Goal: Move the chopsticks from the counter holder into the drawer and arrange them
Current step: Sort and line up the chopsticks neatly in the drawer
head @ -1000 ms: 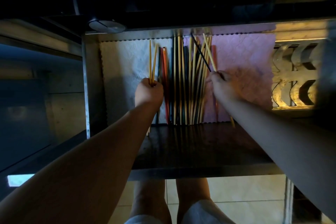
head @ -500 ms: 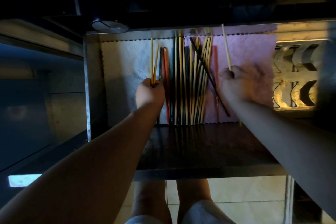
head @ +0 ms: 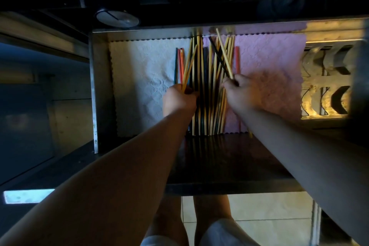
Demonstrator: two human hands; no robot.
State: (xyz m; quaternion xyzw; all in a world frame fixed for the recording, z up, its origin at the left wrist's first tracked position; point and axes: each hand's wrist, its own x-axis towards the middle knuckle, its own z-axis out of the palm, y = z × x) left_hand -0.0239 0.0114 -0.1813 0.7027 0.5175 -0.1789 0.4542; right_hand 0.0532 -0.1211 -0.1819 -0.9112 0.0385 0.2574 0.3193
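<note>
Open steel drawer point(head: 100, 86), centre frame: mixed bamboo and coloured chopsticks point(head: 207, 90) on white cloth point(head: 139, 78) and pink cloth point(head: 269, 60); the cloths' outer parts lie bare. Left hand point(head: 178, 101) grip pinches two bamboo sticks point(head: 188, 68); right hand point(head: 240, 91) pinches one bamboo stick point(head: 223, 52).

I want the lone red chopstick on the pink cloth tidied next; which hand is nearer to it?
Right. The right hand sits just below the red chopstick, nearly touching; the left hand is beyond the chopstick pile, gripping two tan ones.

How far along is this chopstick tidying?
Mostly moved: a bundle of chopsticks already lies in the drawer on the white cloth and pink cloth. In hand: the left hand grips two yellow sticks; the right hand holds a yellow and a black one. Left: several sticks cross and need straightening. The counter holder isn't visible.
</note>
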